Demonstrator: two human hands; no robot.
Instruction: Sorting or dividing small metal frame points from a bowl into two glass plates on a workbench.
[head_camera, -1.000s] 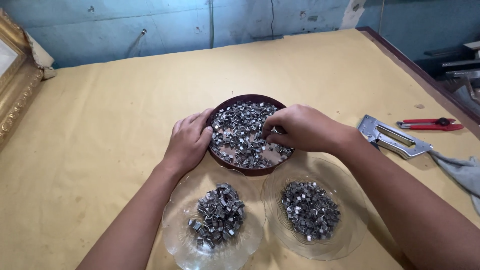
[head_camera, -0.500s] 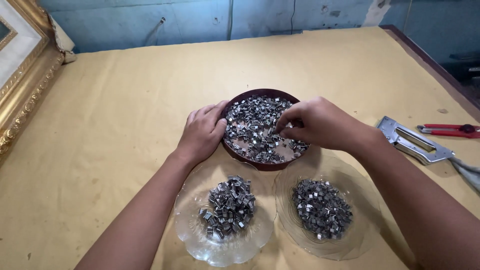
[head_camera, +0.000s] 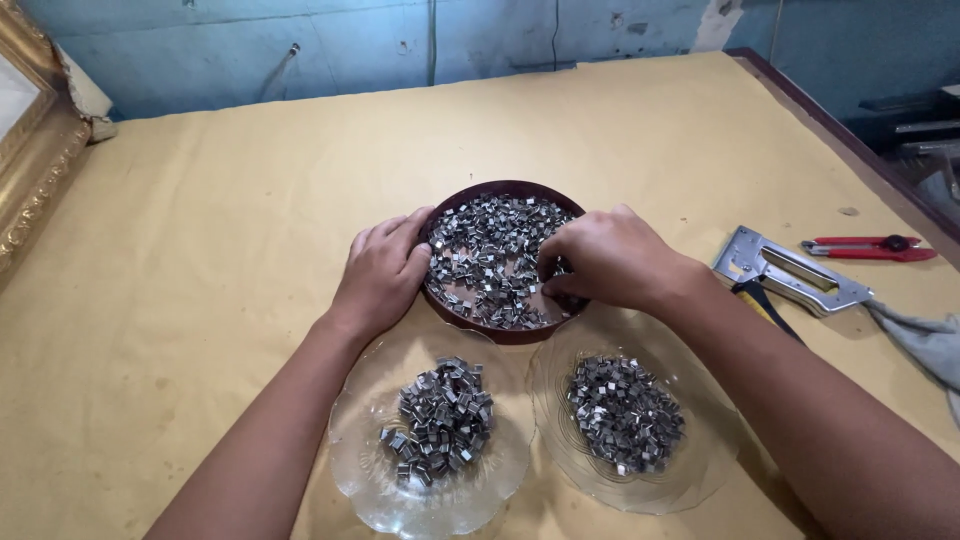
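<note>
Head view: left hand (head_camera: 385, 268) spread against brown bowl (head_camera: 445, 305) rim; right hand (head_camera: 605, 258) pinching metal clips (head_camera: 490, 255) inside.

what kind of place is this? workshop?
Likely a small framing workshop: a gilded picture frame leans at the left edge of a paper-covered table, a staple gun lies to the right, and small metal clips fill a brown bowl.

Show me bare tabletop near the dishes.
Free: yellow-brown table cover left of the left hand, up to the gilt frame; also behind the dark round bowl. Crowded: two clear glass plates in front, metal staple gun beside the right hand.
</note>
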